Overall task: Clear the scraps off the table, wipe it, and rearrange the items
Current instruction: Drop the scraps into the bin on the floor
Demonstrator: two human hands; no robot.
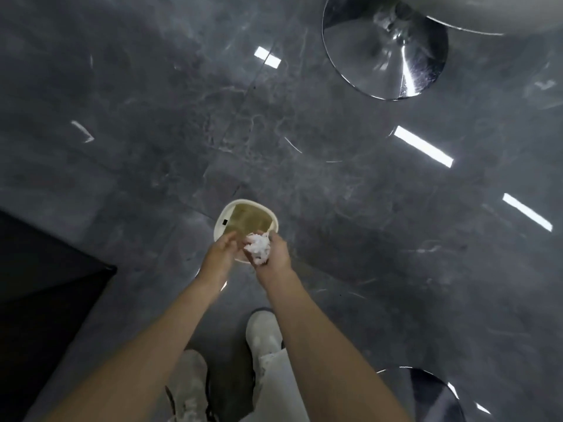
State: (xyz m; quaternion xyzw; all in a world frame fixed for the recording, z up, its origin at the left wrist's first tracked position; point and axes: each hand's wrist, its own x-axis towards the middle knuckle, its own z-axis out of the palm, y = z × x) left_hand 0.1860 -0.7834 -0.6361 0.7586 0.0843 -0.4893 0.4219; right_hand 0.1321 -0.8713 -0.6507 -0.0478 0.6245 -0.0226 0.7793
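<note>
Person stands over a small white bin (220, 219) on the dark grey marble floor (152, 117). The bin's inside shows an olive-brown square bottom.

Right hand (275, 254): palm up, fingers curled round a crumpled white paper wad (258, 248), held directly above the near rim of the bin. Whether the wad is one piece or several scraps cannot be told.

Left hand (219, 254): just beside the wad on its left, fingers loose and fairly straight, holding nothing. Fingertips lie close to the paper; contact cannot be told. The two hands are near together, almost meeting over the bin.

Both forearms are bare and stretched forward and down. Below them are two white shoes (262, 330) and a pale trouser leg.

Surroundings: a chrome disc base (384, 56) at the far right under a pale rounded edge; a second chrome base (432, 391) near right; a black slab (45, 284) at left. Bright strip reflections lie on the floor.
</note>
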